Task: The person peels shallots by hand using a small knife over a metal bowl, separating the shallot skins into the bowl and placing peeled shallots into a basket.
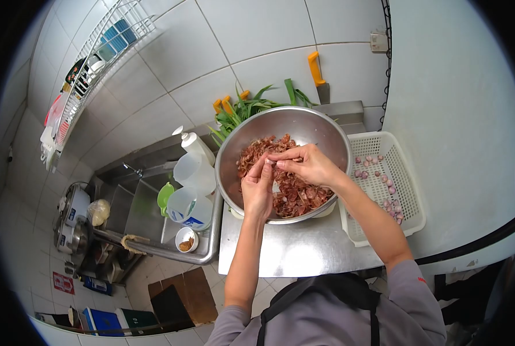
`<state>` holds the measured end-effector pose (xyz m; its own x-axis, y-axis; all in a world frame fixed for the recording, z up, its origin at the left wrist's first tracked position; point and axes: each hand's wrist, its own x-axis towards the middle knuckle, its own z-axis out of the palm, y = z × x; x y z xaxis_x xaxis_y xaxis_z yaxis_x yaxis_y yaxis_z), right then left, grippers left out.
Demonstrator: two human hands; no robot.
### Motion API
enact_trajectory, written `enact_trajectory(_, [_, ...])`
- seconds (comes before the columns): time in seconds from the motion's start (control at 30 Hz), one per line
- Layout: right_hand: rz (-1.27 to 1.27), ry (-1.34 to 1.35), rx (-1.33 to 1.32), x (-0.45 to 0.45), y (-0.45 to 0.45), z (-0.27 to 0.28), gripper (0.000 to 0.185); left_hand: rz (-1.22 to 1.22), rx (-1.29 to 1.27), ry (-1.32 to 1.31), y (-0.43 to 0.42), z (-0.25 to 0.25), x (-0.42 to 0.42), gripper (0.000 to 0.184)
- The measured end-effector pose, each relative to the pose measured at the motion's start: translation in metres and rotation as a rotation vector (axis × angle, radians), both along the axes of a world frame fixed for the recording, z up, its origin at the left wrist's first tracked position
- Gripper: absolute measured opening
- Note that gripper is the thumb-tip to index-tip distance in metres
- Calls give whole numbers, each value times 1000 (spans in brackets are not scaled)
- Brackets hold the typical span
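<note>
Both hands meet above a large steel bowl [321, 128] filled with reddish-brown papery skins [295, 202]. My left hand [258, 189] pinches a small pale shallot [269, 162] between its fingertips. From the other side, my right hand [309, 166] has its thumb and forefinger closed on the same shallot. The fingers cover most of it. Under my right forearm, a white perforated basket [410, 199] holds several small pinkish-purple shallots [391, 206] in loose groups.
Left of the bowl stand a white pump bottle [197, 144], translucent tubs [188, 205] and a small cup [186, 239] beside the sink [145, 213]. Green leaves [251, 106] and an orange-handled knife [317, 72] are behind the bowl. A wire rack [93, 63] hangs at upper left.
</note>
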<state>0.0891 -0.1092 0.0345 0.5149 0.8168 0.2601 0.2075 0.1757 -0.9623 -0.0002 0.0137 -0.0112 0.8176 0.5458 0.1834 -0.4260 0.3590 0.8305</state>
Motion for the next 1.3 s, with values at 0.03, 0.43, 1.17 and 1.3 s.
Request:
enact_trajectory(0.03, [4,74,-26,-3,-3,6,24,16,26,5,-1,0,0,40])
enact_trajectory(0.43, [116,-178,19,15,-2,-9,30,65,178,21,4,3,-6,37])
enact_trajectory(1.17, [89,127,-60,0,-9,6,30,79,286,42,8,5,-7,40])
enact_trajectory(1.3, [52,148,-84,-1,-5,1,27,39,261,26,3,7,-9,42])
